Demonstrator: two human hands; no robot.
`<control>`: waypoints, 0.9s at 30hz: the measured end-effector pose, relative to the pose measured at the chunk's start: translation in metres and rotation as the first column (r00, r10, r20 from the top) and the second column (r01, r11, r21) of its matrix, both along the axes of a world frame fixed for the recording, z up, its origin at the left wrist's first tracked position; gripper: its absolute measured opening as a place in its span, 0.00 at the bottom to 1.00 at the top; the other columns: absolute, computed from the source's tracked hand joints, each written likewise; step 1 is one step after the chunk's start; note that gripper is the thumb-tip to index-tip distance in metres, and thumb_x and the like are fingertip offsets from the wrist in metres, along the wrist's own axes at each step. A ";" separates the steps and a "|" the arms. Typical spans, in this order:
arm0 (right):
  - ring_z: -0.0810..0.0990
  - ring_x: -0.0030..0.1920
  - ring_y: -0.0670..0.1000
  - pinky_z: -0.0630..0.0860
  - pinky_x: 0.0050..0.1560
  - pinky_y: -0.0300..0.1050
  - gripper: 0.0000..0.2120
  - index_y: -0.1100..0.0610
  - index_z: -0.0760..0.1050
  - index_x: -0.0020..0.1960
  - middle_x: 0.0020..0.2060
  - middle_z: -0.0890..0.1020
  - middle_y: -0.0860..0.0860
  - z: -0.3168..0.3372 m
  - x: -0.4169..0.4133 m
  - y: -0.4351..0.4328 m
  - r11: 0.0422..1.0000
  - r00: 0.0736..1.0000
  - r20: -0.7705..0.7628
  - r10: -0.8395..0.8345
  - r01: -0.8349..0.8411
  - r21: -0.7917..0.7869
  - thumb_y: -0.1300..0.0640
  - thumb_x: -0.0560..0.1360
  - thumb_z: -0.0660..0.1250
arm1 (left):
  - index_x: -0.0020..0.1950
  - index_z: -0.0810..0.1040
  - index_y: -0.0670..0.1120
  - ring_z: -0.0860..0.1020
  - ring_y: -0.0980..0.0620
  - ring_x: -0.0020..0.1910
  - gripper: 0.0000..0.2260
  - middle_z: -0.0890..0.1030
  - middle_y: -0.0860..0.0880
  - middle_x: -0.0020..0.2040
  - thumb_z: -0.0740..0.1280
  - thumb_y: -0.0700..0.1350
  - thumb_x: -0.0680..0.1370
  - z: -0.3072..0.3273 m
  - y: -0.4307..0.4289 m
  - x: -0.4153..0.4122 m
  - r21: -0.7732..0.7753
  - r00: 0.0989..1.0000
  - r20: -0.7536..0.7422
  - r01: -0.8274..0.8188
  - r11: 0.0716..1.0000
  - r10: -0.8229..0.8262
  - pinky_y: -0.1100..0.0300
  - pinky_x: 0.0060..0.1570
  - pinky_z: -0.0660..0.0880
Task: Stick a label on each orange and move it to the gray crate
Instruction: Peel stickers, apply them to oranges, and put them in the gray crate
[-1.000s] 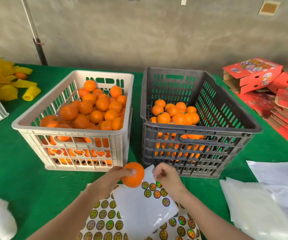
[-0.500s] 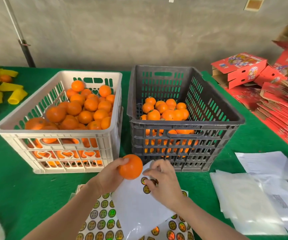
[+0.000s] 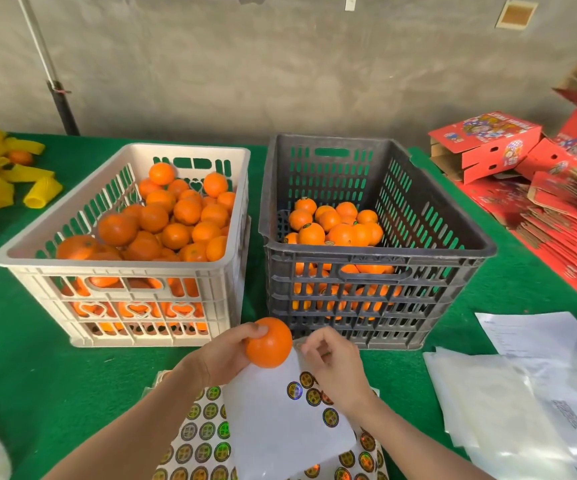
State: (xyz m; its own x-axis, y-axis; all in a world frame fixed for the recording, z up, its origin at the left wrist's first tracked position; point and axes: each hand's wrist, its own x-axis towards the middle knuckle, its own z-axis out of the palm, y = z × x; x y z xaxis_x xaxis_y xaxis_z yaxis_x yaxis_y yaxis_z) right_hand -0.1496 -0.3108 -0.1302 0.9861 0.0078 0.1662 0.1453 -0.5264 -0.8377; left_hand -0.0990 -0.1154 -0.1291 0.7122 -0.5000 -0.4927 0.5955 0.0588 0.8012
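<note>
Green table [image 3: 20, 358] met concrete wall [image 3: 280, 64]; white crate [image 3: 124, 264], gray crate [image 3: 436, 306] held oranges [image 3: 176, 220]; left hand [image 3: 224, 355] gripped one orange [image 3: 269, 342]; right hand [image 3: 335, 365] curled, hold unclear

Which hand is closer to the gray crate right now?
Right. The right hand hovers just in front of the gray crate; the left hand, gripping the orange, is farther left, by the white crate.

No text, brand or number reads legibly in this view. Red cartons [image 3: 487, 140] at right carry colourful print and round emblems, characters too blurred to make out; white paper sheets [image 3: 529, 337] and a clear bag [image 3: 567, 414] show grey printed lines, unreadable. Round labels [image 3: 206, 430] on the backing sheet bear a four-part emblem, no lettering resolvable.
</note>
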 end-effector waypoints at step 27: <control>0.79 0.57 0.49 0.77 0.53 0.43 0.11 0.58 0.78 0.43 0.52 0.82 0.47 0.098 -0.001 0.021 0.689 0.999 0.037 -0.025 -0.009 0.725 0.53 0.66 0.73 | 0.59 0.79 0.50 0.80 0.42 0.57 0.30 0.79 0.42 0.59 0.82 0.52 0.60 0.087 -0.031 -0.015 -0.501 0.944 0.146 -0.188 0.845 0.296 0.48 0.50 0.78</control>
